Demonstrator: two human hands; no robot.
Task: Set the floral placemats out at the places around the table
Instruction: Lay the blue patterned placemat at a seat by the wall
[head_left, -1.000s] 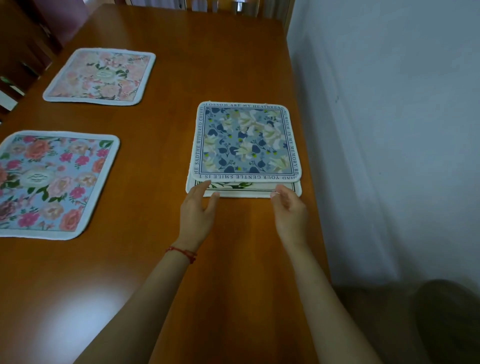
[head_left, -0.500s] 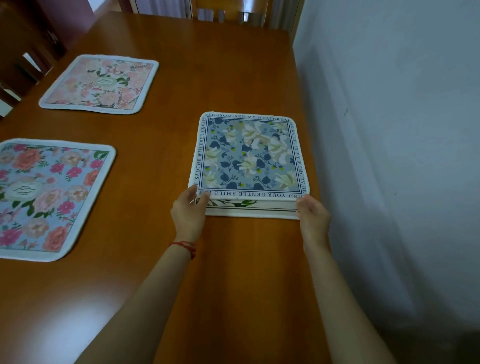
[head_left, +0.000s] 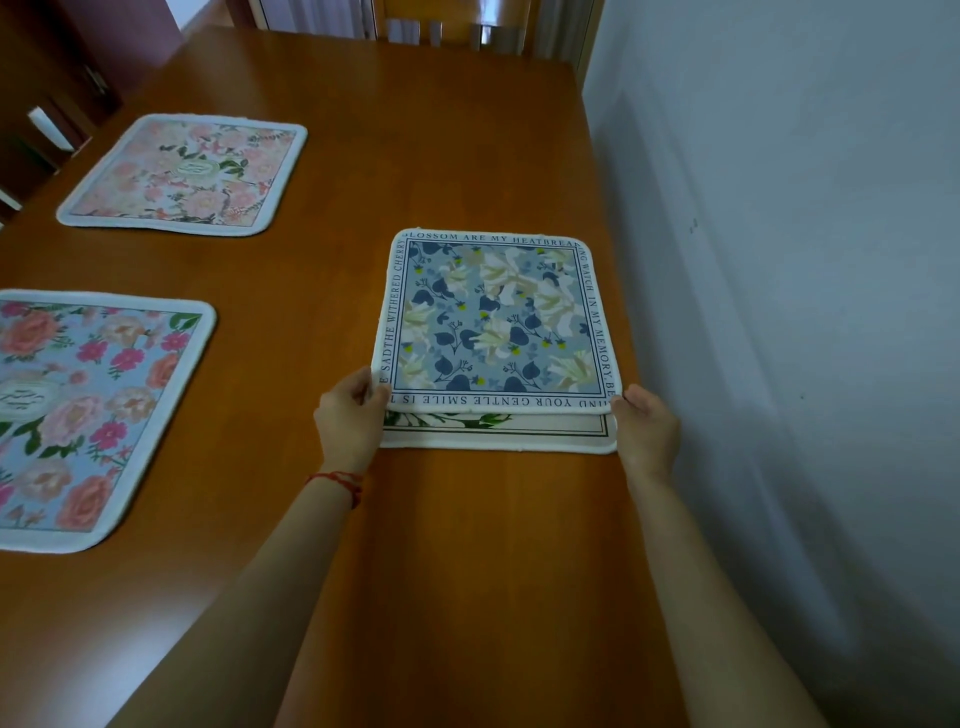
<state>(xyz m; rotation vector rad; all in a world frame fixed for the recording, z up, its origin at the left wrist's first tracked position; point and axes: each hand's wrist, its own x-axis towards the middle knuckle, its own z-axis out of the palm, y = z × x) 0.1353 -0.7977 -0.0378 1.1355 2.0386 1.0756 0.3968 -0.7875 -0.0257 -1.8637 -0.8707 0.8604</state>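
1. My left hand (head_left: 349, 422) pinches the near left corner of the blue placemat (head_left: 496, 319), thumb on top and fingers curled underneath. My fingertips are hidden below the mat, so I cannot see how far under they reach. A red string bracelet (head_left: 340, 480) sits on that wrist.
2. My right hand (head_left: 647, 430) grips the near right corner of the same mat. From here I cannot tell whether it also catches the mat beneath.
3. The blue placemat lies at the right edge of the tabletop (head_left: 467, 545), close to the wall (head_left: 779, 260). It is stacked on a cream placemat (head_left: 498, 434), of which only a near strip shows; the rest of its print is covered.
4. The border lettering on the blue mat is partly hidden by my thumb at the near left corner.
5. Along the left edge lies a blue-and-pink rose placemat (head_left: 88, 410), cut off by the frame on its left.
6. Farther along that edge sits a pale pink placemat (head_left: 184, 174), fully in view; its centre emblem is too small to read.
7. At the far edge, chair backs (head_left: 436, 31) are cut off at the top.
8. Half a second ago my hands were already at these near corners; since then my left thumb has slid onto the blue mat's top.
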